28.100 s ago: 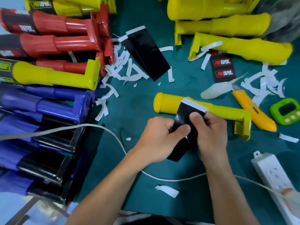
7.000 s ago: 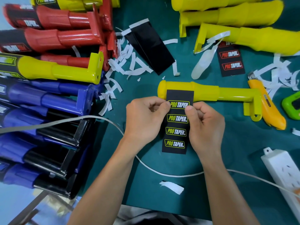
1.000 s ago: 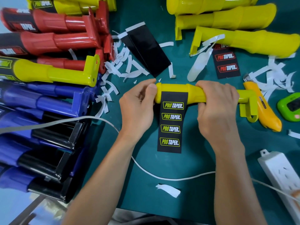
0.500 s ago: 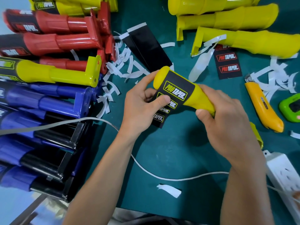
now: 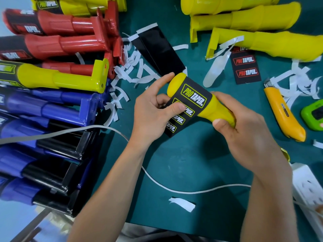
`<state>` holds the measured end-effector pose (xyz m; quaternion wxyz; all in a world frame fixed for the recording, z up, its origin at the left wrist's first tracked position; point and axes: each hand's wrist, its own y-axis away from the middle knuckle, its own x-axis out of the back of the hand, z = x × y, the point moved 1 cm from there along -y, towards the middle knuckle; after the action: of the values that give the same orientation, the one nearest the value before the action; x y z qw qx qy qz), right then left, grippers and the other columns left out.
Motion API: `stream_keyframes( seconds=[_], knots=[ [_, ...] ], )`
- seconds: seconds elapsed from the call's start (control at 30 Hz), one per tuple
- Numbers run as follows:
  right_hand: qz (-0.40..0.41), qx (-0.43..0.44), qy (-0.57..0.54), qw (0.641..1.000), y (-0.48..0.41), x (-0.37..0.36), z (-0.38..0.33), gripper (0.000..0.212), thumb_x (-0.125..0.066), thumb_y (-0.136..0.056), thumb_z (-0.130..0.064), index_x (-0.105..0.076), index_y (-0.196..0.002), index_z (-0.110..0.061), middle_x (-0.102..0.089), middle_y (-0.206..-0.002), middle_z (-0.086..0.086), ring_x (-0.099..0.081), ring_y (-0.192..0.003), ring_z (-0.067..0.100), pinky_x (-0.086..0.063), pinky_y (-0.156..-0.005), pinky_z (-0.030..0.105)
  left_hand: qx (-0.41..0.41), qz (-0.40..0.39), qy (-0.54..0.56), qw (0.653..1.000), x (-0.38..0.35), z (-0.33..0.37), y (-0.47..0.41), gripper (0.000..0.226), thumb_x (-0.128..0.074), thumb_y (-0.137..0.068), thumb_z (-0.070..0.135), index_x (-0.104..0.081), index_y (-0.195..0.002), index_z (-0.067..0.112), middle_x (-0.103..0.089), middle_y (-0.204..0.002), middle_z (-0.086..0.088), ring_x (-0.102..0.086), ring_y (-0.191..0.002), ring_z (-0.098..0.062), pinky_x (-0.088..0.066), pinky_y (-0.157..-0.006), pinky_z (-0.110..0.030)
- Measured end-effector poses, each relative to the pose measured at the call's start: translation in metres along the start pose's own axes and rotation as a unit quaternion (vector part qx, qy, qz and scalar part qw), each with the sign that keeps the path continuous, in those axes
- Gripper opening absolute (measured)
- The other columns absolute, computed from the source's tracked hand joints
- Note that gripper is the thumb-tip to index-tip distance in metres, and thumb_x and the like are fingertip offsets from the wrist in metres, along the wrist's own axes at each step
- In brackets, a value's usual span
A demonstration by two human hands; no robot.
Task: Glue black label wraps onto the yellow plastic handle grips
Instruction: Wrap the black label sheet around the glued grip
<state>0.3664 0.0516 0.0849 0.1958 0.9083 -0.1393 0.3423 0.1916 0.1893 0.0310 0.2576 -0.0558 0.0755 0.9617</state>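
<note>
A yellow handle grip [image 5: 216, 109] is lifted off the green mat, its rounded end pointing up-left. A black label wrap [image 5: 193, 97] with yellow PRO TAPER logos lies partly round that end, its loose tail hanging below. My left hand [image 5: 153, 112] pinches the label's tail, thumb on the print and index finger at the grip's tip. My right hand [image 5: 244, 135] grips the handle's middle, hiding its lower part.
Finished red, yellow and blue grips [image 5: 52, 75] are stacked at the left. Bare yellow grips [image 5: 262, 39] lie top right. Black label sheets [image 5: 160, 51], a red-print label [image 5: 246, 67], a yellow utility knife [image 5: 283, 112], white paper scraps, a cable and a power strip [image 5: 307, 186] surround the hands.
The grip went from lying flat on the mat to being lifted and tilted. My left hand took hold of the label's tail and the wrap now curves further round the end.
</note>
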Motion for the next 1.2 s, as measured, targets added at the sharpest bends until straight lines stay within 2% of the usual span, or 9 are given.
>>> stream_keyframes(
  seconds=[0.13,0.2,0.4,0.57,0.77,0.87,0.97,1.07,1.2],
  knots=[
    [0.026,0.017,0.019,0.999,0.002,-0.002,-0.004,0.049,-0.068,-0.091,-0.048,-0.047,-0.135,-0.044,-0.057,-0.092,-0.023,-0.053,-0.077,0.013,-0.039,-0.067,0.016,-0.010,0.023,-0.022,0.999,-0.003,-0.001,0.001,0.070,-0.089,-0.076,0.028,-0.060,-0.139,0.036,-0.066,-0.080,-0.028,-0.066,-0.078,-0.025,-0.054,-0.074,-0.036],
    [0.019,0.019,0.029,0.999,0.002,-0.006,-0.005,0.052,-0.069,-0.085,-0.052,-0.045,-0.131,-0.042,-0.057,-0.087,-0.022,-0.054,-0.074,0.008,-0.035,-0.064,0.012,-0.023,0.020,-0.026,0.999,-0.003,0.000,0.001,0.067,-0.088,-0.076,0.028,-0.062,-0.137,0.034,-0.065,-0.076,-0.026,-0.064,-0.075,-0.022,-0.053,-0.071,-0.030],
    [-0.028,0.013,0.016,0.999,0.000,-0.012,-0.005,0.041,-0.060,-0.093,-0.056,-0.043,-0.128,-0.043,-0.059,-0.082,-0.010,-0.051,-0.078,0.029,-0.036,-0.062,0.038,-0.034,0.007,-0.009,0.999,0.001,0.004,-0.001,0.067,-0.090,-0.077,0.028,-0.062,-0.137,0.031,-0.070,-0.071,0.004,-0.063,-0.071,-0.021,-0.051,-0.067,-0.029],
    [-0.061,0.016,-0.020,0.998,-0.002,-0.011,-0.003,0.040,-0.052,-0.096,-0.065,-0.047,-0.129,-0.044,-0.059,-0.078,-0.006,-0.055,-0.074,0.017,-0.043,-0.061,0.039,-0.036,0.002,-0.001,0.999,0.002,0.008,-0.001,0.068,-0.090,-0.073,0.035,-0.064,-0.136,0.033,-0.071,-0.072,0.004,-0.064,-0.072,-0.027,-0.052,-0.068,-0.037],
    [-0.101,0.014,-0.053,0.993,-0.002,-0.009,-0.008,0.035,-0.049,-0.099,-0.068,-0.052,-0.117,-0.038,-0.059,-0.074,0.002,-0.060,-0.070,0.027,-0.053,-0.068,0.050,-0.036,0.008,-0.004,0.999,0.002,0.011,-0.001,0.065,-0.093,-0.069,0.041,-0.070,-0.129,0.033,-0.071,-0.069,0.004,-0.063,-0.068,-0.023,-0.051,-0.067,-0.033],
    [-0.117,0.018,-0.066,0.991,-0.002,-0.007,-0.011,0.048,-0.046,-0.092,-0.075,-0.054,-0.112,-0.031,-0.063,-0.074,0.007,-0.060,-0.068,0.030,-0.053,-0.067,0.051,-0.023,0.011,0.004,1.000,0.001,0.010,-0.001,0.072,-0.094,-0.064,0.047,-0.069,-0.129,0.029,-0.067,-0.070,0.003,-0.058,-0.068,-0.018,-0.049,-0.066,-0.033],
    [-0.116,0.011,-0.058,0.991,-0.001,-0.007,-0.014,0.057,-0.056,-0.084,-0.080,-0.055,-0.116,-0.032,-0.064,-0.074,0.003,-0.061,-0.065,0.024,-0.055,-0.067,0.046,-0.009,-0.013,0.030,0.999,-0.005,0.009,0.000,0.081,-0.094,-0.062,0.051,-0.067,-0.131,0.017,-0.068,-0.083,-0.018,-0.062,-0.080,-0.027,-0.054,-0.077,-0.051],
    [-0.124,-0.006,-0.057,0.991,-0.001,-0.007,-0.013,0.049,-0.072,-0.083,-0.065,-0.058,-0.120,-0.036,-0.068,-0.076,-0.007,-0.059,-0.062,0.014,-0.055,-0.067,0.040,0.005,-0.036,0.047,0.998,-0.005,0.009,0.000,0.082,-0.093,-0.063,0.050,-0.067,-0.128,0.008,-0.064,-0.092,-0.039,-0.061,-0.085,-0.035,-0.051,-0.077,-0.070],
    [-0.156,0.007,-0.092,0.983,0.000,-0.002,-0.011,0.030,-0.080,-0.088,-0.039,-0.060,-0.106,-0.052,-0.070,-0.069,-0.011,-0.059,-0.050,0.010,-0.051,-0.055,0.026,0.016,-0.053,0.065,0.996,0.001,0.009,0.001,0.077,-0.097,-0.060,0.041,-0.071,-0.126,0.012,-0.068,-0.079,-0.024,-0.066,-0.072,-0.031,-0.054,-0.067,-0.056]
  ],
)
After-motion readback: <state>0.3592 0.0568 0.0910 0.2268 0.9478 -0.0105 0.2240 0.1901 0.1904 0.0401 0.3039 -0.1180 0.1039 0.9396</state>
